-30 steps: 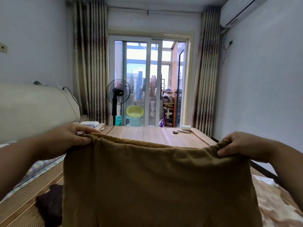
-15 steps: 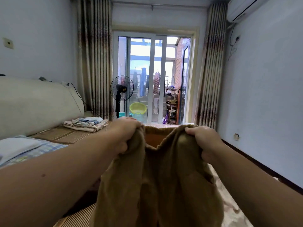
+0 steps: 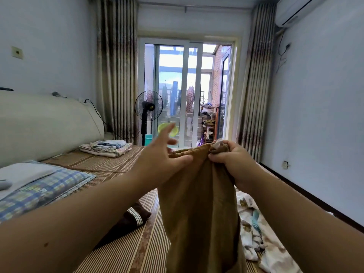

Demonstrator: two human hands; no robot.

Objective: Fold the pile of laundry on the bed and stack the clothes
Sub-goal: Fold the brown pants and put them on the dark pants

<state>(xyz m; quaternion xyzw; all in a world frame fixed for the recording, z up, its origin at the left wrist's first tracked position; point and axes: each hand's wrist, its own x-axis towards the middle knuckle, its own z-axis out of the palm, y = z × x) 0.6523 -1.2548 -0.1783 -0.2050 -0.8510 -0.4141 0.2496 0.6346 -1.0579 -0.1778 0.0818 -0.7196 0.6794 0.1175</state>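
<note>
The person holds a brown cloth (image 3: 199, 203) up in front, at 12 o'clock. It hangs down in a long bunch from the right hand (image 3: 234, 164). Its low end goes out of sight at the bottom. The right hand has its fingers curled tight round the top of the cloth, all gathered in a fist.

The left hand (image 3: 163, 154) is at 11 o'clock, just beside the cloth. Its fingers are spread wide and a bit blurry, and they hold nothing. Its thumb lies against the top edge of the cloth.

Under the arms is the bed, with a striped mat (image 3: 122, 251) on it. A dark brown garment (image 3: 128, 219) with white stripes lies on the mat at 7 o'clock, below the left arm and near the hanging cloth. A white flowered cloth (image 3: 254, 229) lies crumpled at 5 o'clock, on the right side of the bed.

Far off at 10 o'clock, a small stack of folded clothes (image 3: 107, 147) sits on the mat, near the end of the big pale headboard (image 3: 45, 123). A checked pillow (image 3: 39, 186) lies at 9 o'clock.

A black fan (image 3: 148, 107) stands past the bed at 11 o'clock, by the glass door (image 3: 185, 85). Long curtains (image 3: 118, 66) hang on both sides of the door.
</note>
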